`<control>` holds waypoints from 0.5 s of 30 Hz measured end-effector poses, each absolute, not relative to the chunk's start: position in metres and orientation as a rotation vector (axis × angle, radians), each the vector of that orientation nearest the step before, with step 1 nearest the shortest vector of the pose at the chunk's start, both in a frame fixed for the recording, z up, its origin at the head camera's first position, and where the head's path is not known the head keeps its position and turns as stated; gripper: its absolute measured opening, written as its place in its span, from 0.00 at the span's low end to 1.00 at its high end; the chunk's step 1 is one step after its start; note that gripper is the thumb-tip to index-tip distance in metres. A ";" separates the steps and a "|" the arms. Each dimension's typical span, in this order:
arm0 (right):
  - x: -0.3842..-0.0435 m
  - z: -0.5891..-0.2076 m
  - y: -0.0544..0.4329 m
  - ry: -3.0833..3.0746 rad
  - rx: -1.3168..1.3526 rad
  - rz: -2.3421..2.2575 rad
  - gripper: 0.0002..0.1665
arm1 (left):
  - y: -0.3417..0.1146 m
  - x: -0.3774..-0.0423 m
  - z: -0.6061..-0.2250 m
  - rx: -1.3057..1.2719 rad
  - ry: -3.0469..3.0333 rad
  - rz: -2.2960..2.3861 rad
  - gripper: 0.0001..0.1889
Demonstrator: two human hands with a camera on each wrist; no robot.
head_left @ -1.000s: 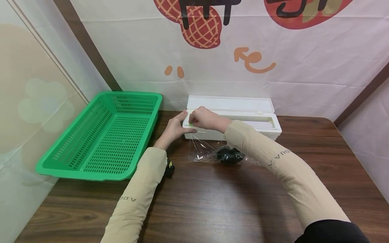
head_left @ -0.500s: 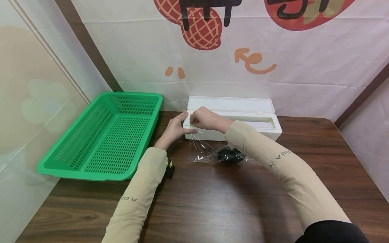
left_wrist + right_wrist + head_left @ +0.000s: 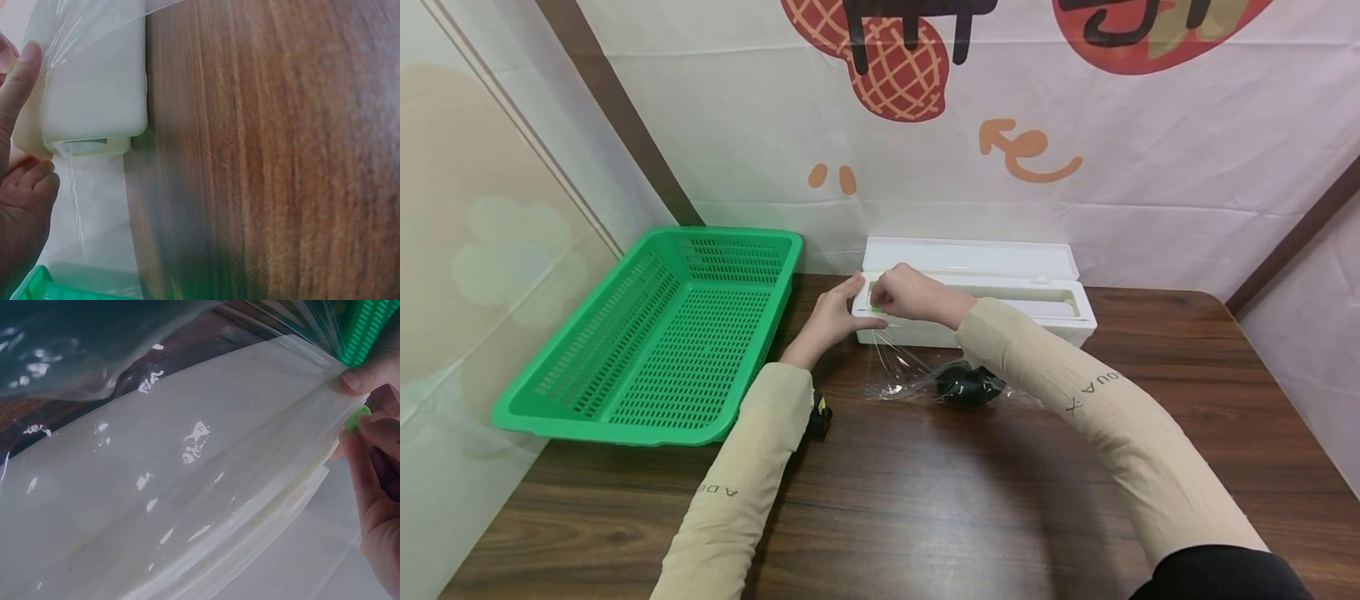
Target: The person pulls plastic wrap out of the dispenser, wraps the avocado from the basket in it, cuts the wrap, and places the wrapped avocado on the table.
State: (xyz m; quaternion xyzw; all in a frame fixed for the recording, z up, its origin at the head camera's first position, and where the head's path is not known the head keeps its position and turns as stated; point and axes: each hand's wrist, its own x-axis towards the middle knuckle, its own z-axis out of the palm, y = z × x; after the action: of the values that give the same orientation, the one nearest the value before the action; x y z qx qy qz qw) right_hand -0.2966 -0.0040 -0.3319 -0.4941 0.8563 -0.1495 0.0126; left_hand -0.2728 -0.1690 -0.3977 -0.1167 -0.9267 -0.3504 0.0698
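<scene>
A long white cling film dispenser (image 3: 917, 335) stands at the back of the table with its lid (image 3: 970, 257) raised. My left hand (image 3: 831, 317) grips its left end, thumb on the front and fingers behind. Close beside that thumb, my right hand (image 3: 917, 293) pinches a small bright green slider (image 3: 355, 419) at the dispenser's edge. Clear cling film (image 3: 898, 379) hangs from the front onto the table. Under the film lies a dark, rounded, glossy object (image 3: 967, 385), its kind unclear. Most of the right fingertips are hidden in the head view.
A green perforated plastic basket (image 3: 700, 358) stands on the left of the wooden table (image 3: 925, 517). By the left sleeve is a small black item (image 3: 820, 417) with a yellow mark, partly covered. A printed cloth wall (image 3: 737, 108) rises directly behind the dispenser.
The green slider and the right fingertips have shifted very slightly to the right along the dispenser. The left hand, film and dark object look the same.
</scene>
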 end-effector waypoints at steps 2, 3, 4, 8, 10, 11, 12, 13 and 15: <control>-0.297 -0.331 -0.004 2.671 -1.535 -0.461 0.07 | -0.169 -0.273 -0.397 -0.351 -2.792 -1.056 0.47; -0.297 -0.331 -0.004 2.669 -1.532 -0.463 0.07 | -0.169 -0.272 -0.396 -0.352 -2.794 -1.058 0.47; -0.297 -0.331 -0.004 2.669 -1.531 -0.464 0.07 | -0.169 -0.272 -0.396 -0.353 -2.795 -1.060 0.47; -0.298 -0.330 -0.004 2.664 -1.534 -0.479 0.07 | -0.169 -0.272 -0.395 -0.356 -2.800 -1.058 0.48; -0.298 -0.331 -0.004 2.662 -1.542 -0.485 0.06 | -0.169 -0.272 -0.394 -0.353 -2.802 -1.055 0.48; -0.298 -0.331 -0.004 2.660 -1.544 -0.489 0.06 | -0.170 -0.272 -0.394 -0.354 -2.803 -1.052 0.48; -0.298 -0.331 -0.004 2.661 -1.546 -0.488 0.06 | -0.170 -0.273 -0.395 -0.355 -2.805 -1.050 0.48; -0.298 -0.331 -0.003 2.662 -1.547 -0.487 0.06 | -0.170 -0.273 -0.395 -0.354 -2.807 -1.049 0.48; -0.298 -0.332 -0.003 2.663 -1.543 -0.486 0.06 | -0.170 -0.273 -0.395 -0.349 -2.812 -1.050 0.48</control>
State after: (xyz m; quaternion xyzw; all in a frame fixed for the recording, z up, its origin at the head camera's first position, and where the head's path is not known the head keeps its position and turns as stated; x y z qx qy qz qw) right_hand -0.2983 -0.0030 -0.3315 -0.4952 0.8545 -0.1561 0.0127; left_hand -0.2731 -0.1699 -0.3948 -0.1153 -0.9289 -0.3468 0.0601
